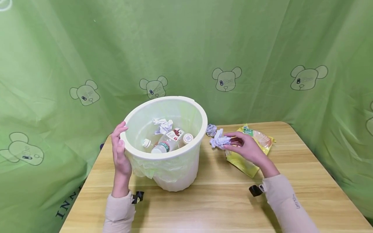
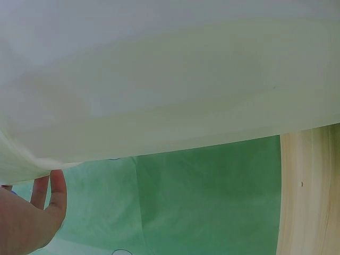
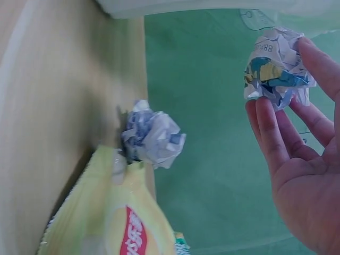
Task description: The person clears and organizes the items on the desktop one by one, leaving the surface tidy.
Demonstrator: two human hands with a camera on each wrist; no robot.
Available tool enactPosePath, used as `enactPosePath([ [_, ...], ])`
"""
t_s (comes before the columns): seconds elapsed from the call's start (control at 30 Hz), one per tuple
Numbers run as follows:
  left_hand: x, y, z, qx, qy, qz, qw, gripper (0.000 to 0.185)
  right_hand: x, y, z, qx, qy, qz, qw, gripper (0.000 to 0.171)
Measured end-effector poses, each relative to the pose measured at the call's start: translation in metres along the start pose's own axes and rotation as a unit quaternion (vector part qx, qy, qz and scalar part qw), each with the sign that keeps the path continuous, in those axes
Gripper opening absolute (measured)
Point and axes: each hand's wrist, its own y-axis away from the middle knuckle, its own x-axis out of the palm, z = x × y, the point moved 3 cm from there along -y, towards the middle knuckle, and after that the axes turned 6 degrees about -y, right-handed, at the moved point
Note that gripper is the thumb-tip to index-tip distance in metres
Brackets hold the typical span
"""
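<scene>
Crumpled paper (image 1: 220, 141) half behind fingertips (image 1: 228, 147)

- The head view looks forward and down from the near edge of the pale wooden table (image 1: 221, 207), taking in both hands, the cream plastic bin lined with a thin green bag (image 1: 186, 174) and the far green cartoon-bear curtain (image 1: 262, 38).
- The left wrist view sits very close under the bin's wall (image 2: 170, 74), facing the curtain (image 2: 202, 196), with the left hand (image 2: 26, 218) at its lower left corner.
- The right wrist view lies low and close beside the right hand (image 3: 303, 175), facing far along the table (image 3: 48, 106).
- Head and right wrist views share the crumpled printed paper ball in the fingers (image 1: 220, 141) (image 3: 276, 66), a second crumpled paper ball on the table (image 1: 211, 129) (image 3: 153, 135) and the yellow plastic snack packet (image 1: 242, 161) (image 3: 117, 223).
</scene>
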Motion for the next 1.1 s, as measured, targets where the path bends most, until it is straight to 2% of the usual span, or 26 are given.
enactPosePath([
  [0.23, -0.001, 0.000, 0.000, -0.002, 0.001, -0.001, 1.0000, 0.049, -0.004, 0.000, 0.014, -0.024, -0.009, -0.027, 0.999, 0.049],
  [0.37, -0.001, 0.000, 0.000, -0.001, 0.000, -0.002, 1.0000, 0.049, -0.004, 0.002, 0.022, -0.052, -0.019, -0.043, 0.998, 0.048],
  [0.53, -0.001, -0.001, -0.001, -0.001, 0.000, -0.003, 1.0000, 0.049, -0.007, 0.004, 0.042, -0.074, -0.026, -0.073, 0.994, 0.047],
  [0.63, -0.001, -0.001, -0.002, 0.000, -0.001, -0.004, 1.0000, 0.049, -0.009, 0.005, 0.058, -0.090, -0.047, -0.088, 0.991, 0.048],
  [0.8, -0.001, -0.002, -0.002, -0.002, -0.002, -0.004, 1.0000, 0.049, -0.011, 0.005, 0.080, -0.143, -0.082, -0.106, 0.981, 0.048],
  [1.1, 0.000, -0.001, -0.001, -0.006, -0.002, -0.002, 1.0000, 0.049, -0.013, -0.002, 0.099, -0.187, -0.115, -0.115, 0.969, 0.047],
])
